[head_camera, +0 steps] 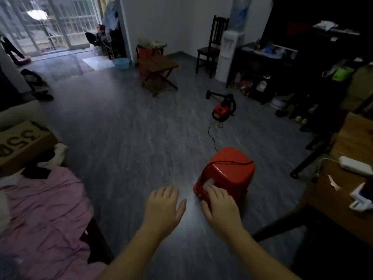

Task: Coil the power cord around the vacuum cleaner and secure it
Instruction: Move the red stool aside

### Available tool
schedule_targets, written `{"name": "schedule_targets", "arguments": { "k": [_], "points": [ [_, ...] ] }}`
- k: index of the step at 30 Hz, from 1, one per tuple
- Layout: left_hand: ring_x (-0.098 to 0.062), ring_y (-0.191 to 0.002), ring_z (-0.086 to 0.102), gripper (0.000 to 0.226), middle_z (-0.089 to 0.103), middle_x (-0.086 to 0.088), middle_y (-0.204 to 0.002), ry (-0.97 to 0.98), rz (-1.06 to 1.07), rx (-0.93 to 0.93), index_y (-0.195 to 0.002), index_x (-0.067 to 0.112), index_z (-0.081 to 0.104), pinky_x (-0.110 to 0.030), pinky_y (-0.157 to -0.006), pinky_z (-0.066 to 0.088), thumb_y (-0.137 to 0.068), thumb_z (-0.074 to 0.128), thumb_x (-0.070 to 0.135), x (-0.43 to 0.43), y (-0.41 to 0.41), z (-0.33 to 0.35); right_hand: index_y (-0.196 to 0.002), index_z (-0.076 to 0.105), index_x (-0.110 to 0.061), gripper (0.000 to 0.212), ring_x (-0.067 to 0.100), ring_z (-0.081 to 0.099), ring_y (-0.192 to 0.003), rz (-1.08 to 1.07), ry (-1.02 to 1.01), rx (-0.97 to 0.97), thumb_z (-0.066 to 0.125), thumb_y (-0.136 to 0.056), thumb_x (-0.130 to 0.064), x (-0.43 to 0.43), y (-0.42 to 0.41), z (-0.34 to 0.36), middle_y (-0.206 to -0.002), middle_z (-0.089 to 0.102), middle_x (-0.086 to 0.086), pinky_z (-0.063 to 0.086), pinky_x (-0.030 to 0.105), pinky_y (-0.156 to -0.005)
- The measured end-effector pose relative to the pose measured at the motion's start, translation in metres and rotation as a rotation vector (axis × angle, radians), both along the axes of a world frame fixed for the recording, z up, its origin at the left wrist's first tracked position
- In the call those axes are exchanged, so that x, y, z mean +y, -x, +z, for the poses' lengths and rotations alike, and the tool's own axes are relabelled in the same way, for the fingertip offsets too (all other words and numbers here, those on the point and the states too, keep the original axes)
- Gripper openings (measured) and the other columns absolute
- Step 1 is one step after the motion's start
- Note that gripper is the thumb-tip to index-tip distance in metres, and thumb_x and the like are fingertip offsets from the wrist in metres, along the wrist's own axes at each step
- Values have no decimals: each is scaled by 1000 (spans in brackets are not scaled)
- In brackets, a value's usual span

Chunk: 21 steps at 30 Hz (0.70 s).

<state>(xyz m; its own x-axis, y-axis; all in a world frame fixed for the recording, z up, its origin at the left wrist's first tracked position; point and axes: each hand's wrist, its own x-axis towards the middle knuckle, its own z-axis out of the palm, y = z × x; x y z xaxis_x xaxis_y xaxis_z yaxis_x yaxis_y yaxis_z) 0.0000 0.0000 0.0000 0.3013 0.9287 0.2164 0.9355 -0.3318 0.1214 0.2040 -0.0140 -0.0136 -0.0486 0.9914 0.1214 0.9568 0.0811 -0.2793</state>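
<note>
The cardboard box [22,142] at the left edge bears large dark print, seemingly "55" seen upside down; the rest is unreadable. No brand can be made out on the vacuum cleaner [223,109], a small rounded canister in glossy red and black with a thick black hose, which sits on the grey wood-grain floor [121,138] well beyond the hands. Its thin black power cord [228,162] trails loosely from it across the floor and lies draped over the flat top of a shiny red plastic stool [230,174].

The right hand [220,205] lies flat-fingered on the stool's near side, with its fingertips at a pale cutout, and grips nothing. The left hand [163,207] hovers above the floor beside the stool, with its fingers relaxed and spread, empty.

A rumpled pink quilt [40,209] lies at the lower left. A white power strip [355,163] rests on the wooden table [333,199] at the right.
</note>
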Motion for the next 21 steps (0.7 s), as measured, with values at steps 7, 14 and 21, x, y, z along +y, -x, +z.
{"name": "schedule_targets", "arguments": {
  "k": [7,14,21],
  "points": [
    [-18,-86,65,43,72,-1,-98,56,-37,9,-103,18,70,-33,-78,49,-93,44,50,6,-13,-24,-130,59,-19,51,14,60,-117,-7,56,-51,48,-91,-49,-9,-8,-25,-130,63,-1,48,30,-94],
    [-20,-83,66,42,72,-3,-98,69,-52,9,-108,14,70,-35,-74,50,-91,50,47,48,-37,-49,-108,68,-21,40,13,68,-93,-3,108,-87,53,-83,-48,26,-38,-48,-102,72,-4,56,30,-77],
    [-21,-78,65,40,71,-3,-91,72,-42,99,-97,15,70,-36,-70,51,-90,47,47,145,-52,-51,-117,65,-18,49,18,65,-105,38,136,-48,45,-86,-50,142,-67,-57,-117,69,1,53,33,-86]
  ]
}}
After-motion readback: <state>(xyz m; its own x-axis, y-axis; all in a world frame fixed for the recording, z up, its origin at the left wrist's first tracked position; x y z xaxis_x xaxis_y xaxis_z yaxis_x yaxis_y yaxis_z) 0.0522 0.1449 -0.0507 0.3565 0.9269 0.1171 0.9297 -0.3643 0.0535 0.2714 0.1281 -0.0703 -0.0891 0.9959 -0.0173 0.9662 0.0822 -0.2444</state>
